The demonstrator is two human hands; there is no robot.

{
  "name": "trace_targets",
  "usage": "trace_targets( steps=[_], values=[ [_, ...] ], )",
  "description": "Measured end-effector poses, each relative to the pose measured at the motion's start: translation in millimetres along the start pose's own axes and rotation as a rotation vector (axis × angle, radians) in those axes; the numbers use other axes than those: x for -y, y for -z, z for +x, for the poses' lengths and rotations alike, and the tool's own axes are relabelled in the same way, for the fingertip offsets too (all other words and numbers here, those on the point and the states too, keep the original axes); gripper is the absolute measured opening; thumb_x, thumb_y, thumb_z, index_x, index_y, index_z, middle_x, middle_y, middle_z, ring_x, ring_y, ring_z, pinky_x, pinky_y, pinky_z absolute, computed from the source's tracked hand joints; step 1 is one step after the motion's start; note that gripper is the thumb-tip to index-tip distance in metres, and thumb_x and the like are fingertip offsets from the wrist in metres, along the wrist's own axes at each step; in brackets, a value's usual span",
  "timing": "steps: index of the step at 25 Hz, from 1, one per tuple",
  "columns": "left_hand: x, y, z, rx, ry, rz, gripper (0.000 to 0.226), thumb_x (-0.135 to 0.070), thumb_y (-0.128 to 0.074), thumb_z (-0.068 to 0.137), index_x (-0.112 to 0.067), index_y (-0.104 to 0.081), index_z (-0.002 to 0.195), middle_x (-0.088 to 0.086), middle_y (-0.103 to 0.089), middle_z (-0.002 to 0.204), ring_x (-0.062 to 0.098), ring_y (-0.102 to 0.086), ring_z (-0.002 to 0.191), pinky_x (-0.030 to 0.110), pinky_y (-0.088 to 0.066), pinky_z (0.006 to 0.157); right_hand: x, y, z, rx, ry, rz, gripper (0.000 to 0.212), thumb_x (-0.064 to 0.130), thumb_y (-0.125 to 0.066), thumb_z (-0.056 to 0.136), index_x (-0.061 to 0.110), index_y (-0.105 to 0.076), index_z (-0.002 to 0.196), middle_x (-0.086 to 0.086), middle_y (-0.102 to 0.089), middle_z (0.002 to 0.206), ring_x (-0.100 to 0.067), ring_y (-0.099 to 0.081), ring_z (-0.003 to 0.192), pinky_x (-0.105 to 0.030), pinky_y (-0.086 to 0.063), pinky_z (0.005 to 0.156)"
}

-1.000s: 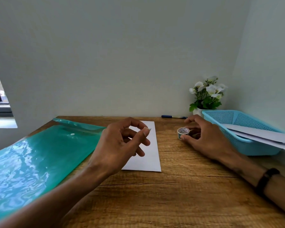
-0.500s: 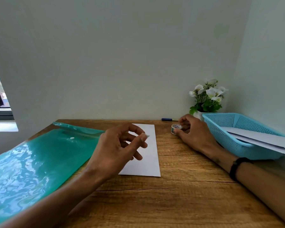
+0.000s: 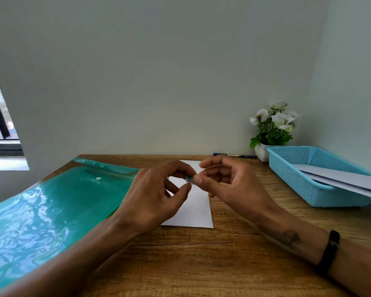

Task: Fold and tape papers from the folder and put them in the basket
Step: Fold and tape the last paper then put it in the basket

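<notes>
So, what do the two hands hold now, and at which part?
Both hands meet on a small tape roll above the folded paper. The left hand and right hand pinch its sides with fingertips.

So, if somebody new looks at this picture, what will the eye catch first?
Most likely the two hands meeting in the middle above the folded white paper: the left hand and right hand together pinch a small tape roll. Next comes the shiny green folder on the left, then the blue basket holding papers on the right.
</notes>
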State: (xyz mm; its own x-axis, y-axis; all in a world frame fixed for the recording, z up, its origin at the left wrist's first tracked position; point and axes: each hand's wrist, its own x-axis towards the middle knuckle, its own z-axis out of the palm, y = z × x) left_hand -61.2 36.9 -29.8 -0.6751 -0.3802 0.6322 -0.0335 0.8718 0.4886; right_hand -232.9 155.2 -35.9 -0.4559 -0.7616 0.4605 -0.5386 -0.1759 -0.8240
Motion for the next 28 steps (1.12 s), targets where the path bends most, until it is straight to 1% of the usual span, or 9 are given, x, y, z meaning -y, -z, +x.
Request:
trace_targets(
  steps=[4, 9, 13, 15, 18, 22, 24, 26, 28],
  values=[
    [5, -2, 1, 0.042, 0.017, -0.001, 0.031, -0.018, -0.074, 0.093, -0.033, -0.063, 0.118, -0.016, -0.073, 0.114, 0.002, -0.076, 0.079, 0.026, -0.065, 0.070, -2, 0, -1, -0.015, -0.042, -0.014, 0.036, 0.029, -0.087, 0.081, 0.025, -0.070, 0.113, 0.009, -0.080, 0.093, -0.009, -0.077, 0.089, -0.036, -0.066, 0.077],
    [10, -3, 0, 0.056, 0.056, 0.022, 0.038, -0.025, -0.072, 0.094, -0.037, -0.057, 0.127, -0.019, -0.073, 0.115, 0.001, -0.075, 0.080, 0.024, -0.065, 0.073, -3, 0, -2, -0.026, -0.071, 0.005, 0.030, 0.020, -0.086, 0.083, 0.021, -0.072, 0.109, 0.004, -0.081, 0.088, -0.010, -0.078, 0.082, -0.027, -0.063, 0.067],
    [15, -2, 3, -0.002, 0.236, 0.060, 0.051, -0.044, -0.071, 0.092, -0.038, -0.050, 0.138, -0.017, -0.063, 0.126, 0.004, -0.065, 0.108, 0.031, -0.061, 0.090, -3, -2, -3, -0.030, -0.144, 0.068, 0.027, 0.013, -0.083, 0.086, 0.018, -0.070, 0.110, -0.001, -0.080, 0.088, -0.016, -0.079, 0.076, -0.031, -0.065, 0.063],
    [12, -2, 6, 0.046, 0.480, -0.103, 0.061, -0.047, -0.072, 0.091, -0.041, -0.044, 0.144, -0.016, -0.054, 0.133, 0.013, -0.057, 0.122, 0.037, -0.053, 0.100, -3, -3, -4, -0.007, -0.211, 0.147, 0.030, 0.010, -0.081, 0.088, 0.016, -0.068, 0.115, -0.004, -0.081, 0.091, -0.019, -0.080, 0.078, -0.036, -0.067, 0.069],
    [7, -1, 10, 0.024, 0.759, -0.495, 0.069, -0.043, -0.077, 0.088, -0.039, -0.042, 0.147, -0.002, -0.055, 0.144, 0.023, -0.055, 0.129, 0.046, -0.045, 0.113, -4, -3, -3, 0.023, -0.266, 0.205, 0.042, 0.006, -0.081, 0.087, 0.021, -0.065, 0.123, -0.002, -0.080, 0.103, -0.016, -0.080, 0.085, -0.035, -0.067, 0.074],
    [2, 7, 14, -0.123, 0.899, -0.854, 0.073, -0.024, -0.080, 0.086, -0.020, -0.044, 0.150, 0.011, -0.062, 0.132, 0.024, -0.062, 0.115, 0.037, -0.052, 0.100, -6, -5, -4, 0.065, -0.221, 0.157, 0.065, 0.008, -0.083, 0.085, 0.032, -0.055, 0.138, 0.005, -0.066, 0.133, -0.013, -0.076, 0.103, -0.030, -0.065, 0.077],
    [4, 11, 15, -0.127, 0.985, -0.944, 0.078, -0.017, -0.083, 0.081, -0.013, -0.045, 0.149, 0.017, -0.067, 0.128, 0.029, -0.066, 0.116, 0.041, -0.054, 0.102, -8, -4, -5, 0.072, -0.204, 0.136, 0.075, 0.011, -0.085, 0.084, 0.036, -0.049, 0.145, 0.007, -0.059, 0.143, -0.014, -0.070, 0.113, -0.028, -0.064, 0.081],
    [-2, 11, 14, 0.020, 1.054, -1.016, 0.075, -0.014, -0.084, 0.076, -0.007, -0.051, 0.142, 0.022, -0.072, 0.122, 0.037, -0.071, 0.113, 0.049, -0.057, 0.100, -8, -3, -5, 0.074, -0.195, 0.120, 0.081, 0.013, -0.086, 0.082, 0.038, -0.045, 0.147, 0.010, -0.054, 0.149, -0.014, -0.068, 0.117, -0.028, -0.063, 0.087],
    [-11, 9, 9, 0.234, 1.061, -0.989, 0.067, -0.011, -0.083, 0.074, -0.005, -0.056, 0.135, 0.023, -0.075, 0.115, 0.038, -0.075, 0.106, 0.048, -0.063, 0.088, -8, -3, -5, 0.072, -0.185, 0.107, 0.083, 0.015, -0.087, 0.081, 0.040, -0.044, 0.148, 0.011, -0.051, 0.153, -0.014, -0.069, 0.117, -0.032, -0.062, 0.091]
  ],
)
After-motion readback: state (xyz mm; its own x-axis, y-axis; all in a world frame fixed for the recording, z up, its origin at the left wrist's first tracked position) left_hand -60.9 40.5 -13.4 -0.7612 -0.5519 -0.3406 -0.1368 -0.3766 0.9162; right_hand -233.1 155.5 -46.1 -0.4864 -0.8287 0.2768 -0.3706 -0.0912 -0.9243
